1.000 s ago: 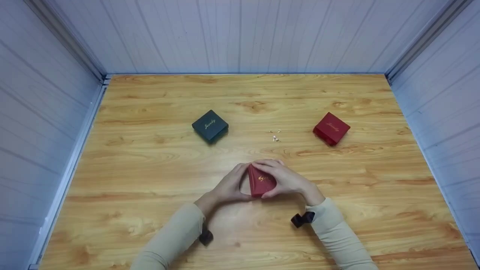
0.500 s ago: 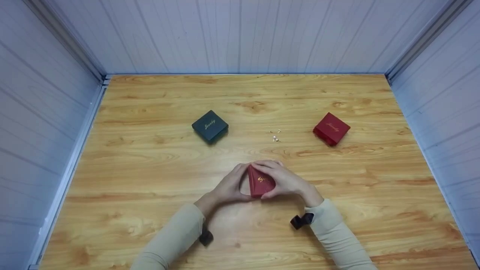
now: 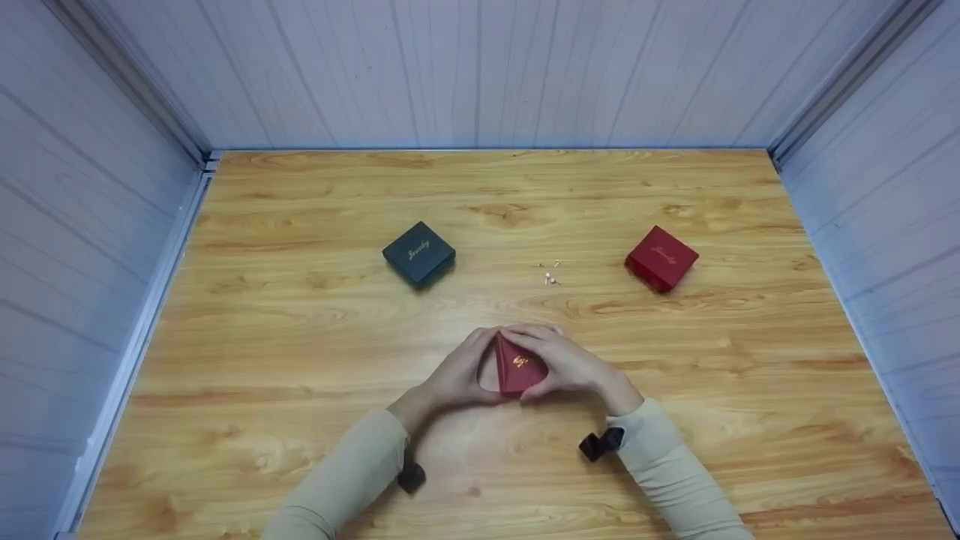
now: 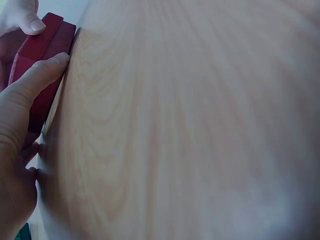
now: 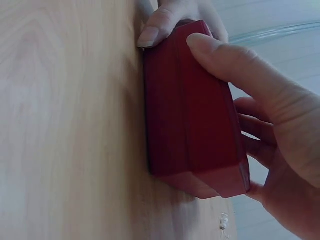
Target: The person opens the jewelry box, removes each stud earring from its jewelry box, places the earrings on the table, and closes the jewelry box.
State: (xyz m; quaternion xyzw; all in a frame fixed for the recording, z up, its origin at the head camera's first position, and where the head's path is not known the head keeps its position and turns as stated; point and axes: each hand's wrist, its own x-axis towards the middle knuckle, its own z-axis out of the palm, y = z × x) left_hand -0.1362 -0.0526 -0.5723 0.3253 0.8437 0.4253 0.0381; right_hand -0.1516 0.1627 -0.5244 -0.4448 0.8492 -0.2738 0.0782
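Note:
A small dark red jewelry box (image 3: pixel 517 379) rests on the wooden table between both hands, gold lettering on top partly covered by fingers. My left hand (image 3: pixel 454 375) curls round its left side, the thumb (image 4: pixel 42 70) pressed on the lower part. From the right, my right hand (image 3: pixel 574 365) grips the upper part, thumb (image 5: pixel 235 62) along the near side. A seam runs round the box (image 5: pixel 195 110) in the right wrist view, and its two parts sit together. Whatever is inside the box is hidden.
A dark green jewelry box (image 3: pixel 418 253) stands at back left, and another red jewelry box (image 3: pixel 661 258) at back right. Several tiny earring-like pieces (image 3: pixel 550 278) lie between them. Pale panel walls (image 3: pixel 480 75) border the table's back and sides.
My right hand has shifted very slightly left over the box, and less of the gold lettering shows. The left hand keeps its hold; the other boxes stay put.

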